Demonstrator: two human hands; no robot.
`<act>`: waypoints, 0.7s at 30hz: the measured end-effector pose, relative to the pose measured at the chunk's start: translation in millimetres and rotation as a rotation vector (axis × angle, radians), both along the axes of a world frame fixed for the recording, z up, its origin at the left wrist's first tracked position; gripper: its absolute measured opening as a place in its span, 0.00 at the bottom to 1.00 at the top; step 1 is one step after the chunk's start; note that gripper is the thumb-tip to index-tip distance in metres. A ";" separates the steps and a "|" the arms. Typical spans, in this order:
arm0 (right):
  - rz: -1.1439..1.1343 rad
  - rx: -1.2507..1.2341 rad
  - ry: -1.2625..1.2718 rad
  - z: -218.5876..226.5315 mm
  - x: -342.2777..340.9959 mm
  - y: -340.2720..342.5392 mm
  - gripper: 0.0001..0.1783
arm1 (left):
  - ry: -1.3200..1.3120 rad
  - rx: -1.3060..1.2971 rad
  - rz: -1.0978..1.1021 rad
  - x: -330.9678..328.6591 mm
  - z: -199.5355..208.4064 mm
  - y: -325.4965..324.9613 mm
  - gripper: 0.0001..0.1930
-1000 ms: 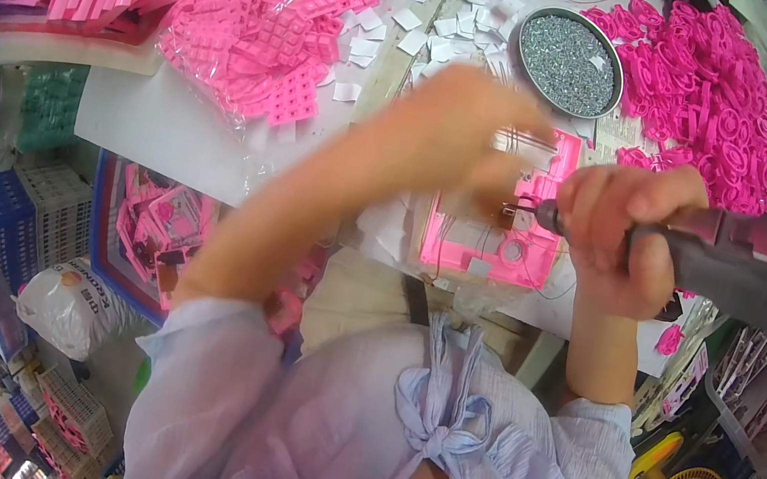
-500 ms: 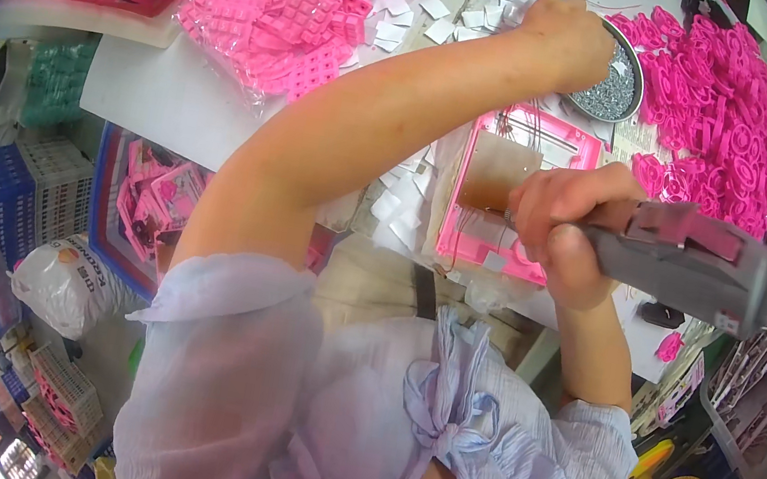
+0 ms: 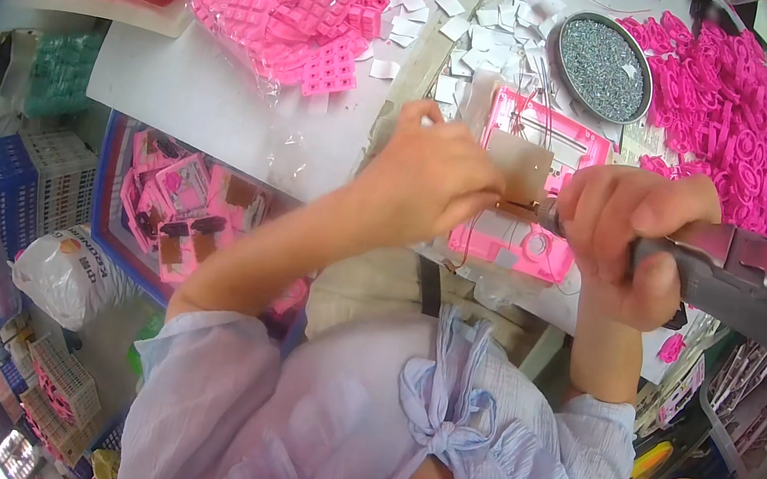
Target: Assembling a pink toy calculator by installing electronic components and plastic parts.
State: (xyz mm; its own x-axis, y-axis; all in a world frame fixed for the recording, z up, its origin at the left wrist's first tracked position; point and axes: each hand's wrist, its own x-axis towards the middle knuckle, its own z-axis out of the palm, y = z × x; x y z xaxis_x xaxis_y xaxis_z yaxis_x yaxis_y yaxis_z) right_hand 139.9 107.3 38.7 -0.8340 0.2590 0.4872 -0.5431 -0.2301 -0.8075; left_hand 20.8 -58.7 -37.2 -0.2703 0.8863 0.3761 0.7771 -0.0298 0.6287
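My right hand [image 3: 643, 232] is wrapped round a grey electric screwdriver [image 3: 751, 286], lying nearly level with its bit pointing left. My left hand [image 3: 434, 177] has thumb and forefinger pinched together at the bit's tip. Whatever is in that pinch is too small to make out. Both hands are over a pink plastic housing [image 3: 558, 259], which lies open with thin wires and a brown board [image 3: 522, 166] inside. Beyond it stands a round dish [image 3: 554, 57] full of small silvery screws [image 3: 603, 68].
Pink ring-shaped parts [image 3: 727, 125] are heaped at the far right. Bagged pink key-like parts [image 3: 291, 1] lie at the far left. White paper squares [image 3: 483, 38] are scattered between them. Below the table's left edge, a blue crate [image 3: 112, 194] holds pink housings.
My left hand has come back from the screw dish to the screwdriver tip over the housing. My right hand has shifted slightly right with the screwdriver, which now tilts more.
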 end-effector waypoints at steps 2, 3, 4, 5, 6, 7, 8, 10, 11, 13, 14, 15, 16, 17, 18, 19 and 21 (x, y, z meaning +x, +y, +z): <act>-0.005 0.008 -0.024 -1.5 -1.4 -8.2 0.16 | -0.094 0.059 0.013 12.5 -5.2 -5.5 0.09; -0.008 0.015 -0.036 -2.1 -1.9 -11.4 0.16 | -0.102 0.072 0.017 13.9 -5.4 -5.4 0.09; -0.025 0.021 -0.045 -2.1 -1.5 -12.4 0.16 | -0.111 0.086 0.019 14.5 -5.5 -4.8 0.10; -0.032 0.020 -0.056 -3.3 0.2 -14.3 0.16 | -0.122 0.092 0.031 17.0 -6.1 -6.1 0.10; -0.040 0.019 -0.068 -4.1 1.2 -15.7 0.16 | -0.095 0.114 0.050 18.6 -7.1 -6.2 0.11; -0.038 0.024 -0.066 -4.1 1.5 -16.5 0.16 | -0.069 0.136 0.069 20.0 -8.1 -5.8 0.11; -0.038 0.032 -0.063 -2.8 0.6 -17.3 0.16 | -0.041 0.161 0.084 20.0 -8.4 -5.5 0.11; -0.039 0.048 -0.050 -0.3 -0.9 -16.9 0.16 | 0.001 0.178 0.112 19.8 -7.0 -5.2 0.12; -0.042 0.057 -0.042 1.3 -0.9 -15.2 0.16 | 0.021 0.186 0.125 19.8 -6.2 -5.1 0.12; -0.040 0.058 -0.046 2.2 -1.7 -15.6 0.16 | 0.027 0.194 0.132 19.7 -6.3 -5.1 0.12; -0.037 0.051 -0.059 1.4 -2.0 -17.2 0.16 | 0.030 0.198 0.135 19.7 -6.8 -5.1 0.12; -0.033 0.045 -0.072 0.1 -2.4 -18.5 0.16 | 0.063 0.192 0.147 19.5 -6.6 -6.0 0.12; -0.028 0.032 -0.047 -2.6 -3.4 -19.1 0.16 | 0.095 0.185 0.160 19.3 -5.8 -7.4 0.12; -0.024 0.018 -0.022 -6.7 -5.1 -19.4 0.16 | 0.127 0.178 0.171 19.3 -5.0 -8.7 0.12; -0.029 0.006 -0.004 -9.4 -8.4 -18.7 0.16 | 0.108 0.174 0.215 20.2 -4.4 -8.3 0.12; -0.033 -0.005 0.015 -12.0 -11.9 -18.1 0.15 | 0.089 0.171 0.261 21.9 -3.5 -6.8 0.11; -0.073 -0.022 0.040 -16.6 -21.8 -11.7 0.14 | 0.069 0.086 0.293 23.6 2.9 -8.8 0.12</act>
